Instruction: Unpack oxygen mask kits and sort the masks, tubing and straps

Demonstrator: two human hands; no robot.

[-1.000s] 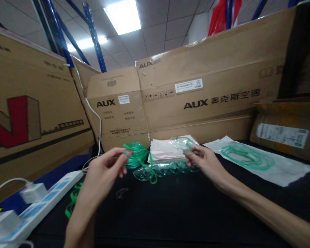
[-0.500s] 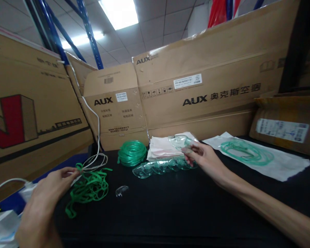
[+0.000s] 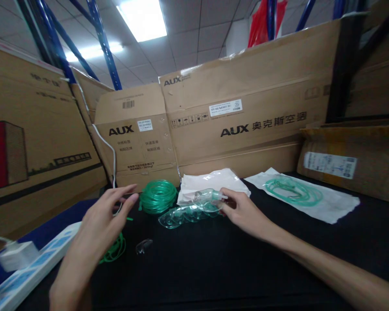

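Observation:
My right hand (image 3: 241, 211) grips a clear oxygen mask (image 3: 202, 196) by its narrow connector end, with the mask pointing left. Beneath it lies a nested row of clear, green-tinted masks (image 3: 178, 218). My left hand (image 3: 103, 222) is raised with thumb and fingers apart and nothing seen between them. It partly covers a tangle of green elastic straps (image 3: 116, 249) on the black table. Just right of the straps sit small shiny metal pieces (image 3: 144, 246), too small to make out fully. A coil of green tubing (image 3: 158, 196) lies beyond my left hand.
White sheets or pouches (image 3: 227, 178) are stacked behind the masks. A white pouch (image 3: 337, 209) with green tubing lies on the right, before a taped carton (image 3: 372, 168). A power strip (image 3: 39, 270) runs along the left edge. Cardboard panels (image 3: 194, 147) wall the back.
My left hand has let go of the green straps and moved right and up, fingers opened. The mask in my right hand has come lower and left, over the row. The view has turned slightly right.

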